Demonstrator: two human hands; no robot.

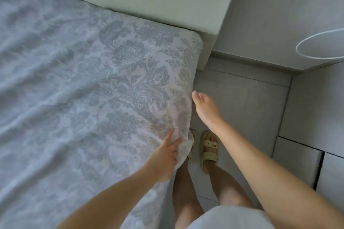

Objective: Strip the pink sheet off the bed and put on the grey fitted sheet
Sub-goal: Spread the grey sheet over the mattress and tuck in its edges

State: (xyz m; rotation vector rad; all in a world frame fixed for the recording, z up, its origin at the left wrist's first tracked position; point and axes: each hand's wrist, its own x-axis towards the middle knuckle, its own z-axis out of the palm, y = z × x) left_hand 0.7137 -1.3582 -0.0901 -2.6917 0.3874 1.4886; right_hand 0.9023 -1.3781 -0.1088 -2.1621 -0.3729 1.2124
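A sheet [89,83] with a grey floral pattern on a pale pinkish ground covers the mattress, which fills the left of the head view. It lies wrinkled, and its near right corner wraps the mattress edge. My left hand [168,149] grips a bunched fold of this sheet at the bed's right edge, index finger stretched along the cloth. My right hand [203,108] hovers beside the mattress edge with fingers straight and together, holding nothing. No plain grey fitted sheet is in view.
A pale headboard panel [167,0] runs along the far side of the bed. Grey floor tiles [242,102] lie to the right, where my feet in yellow sandals [209,148] stand close to the bed. A white ring shape [320,46] shows at the right edge.
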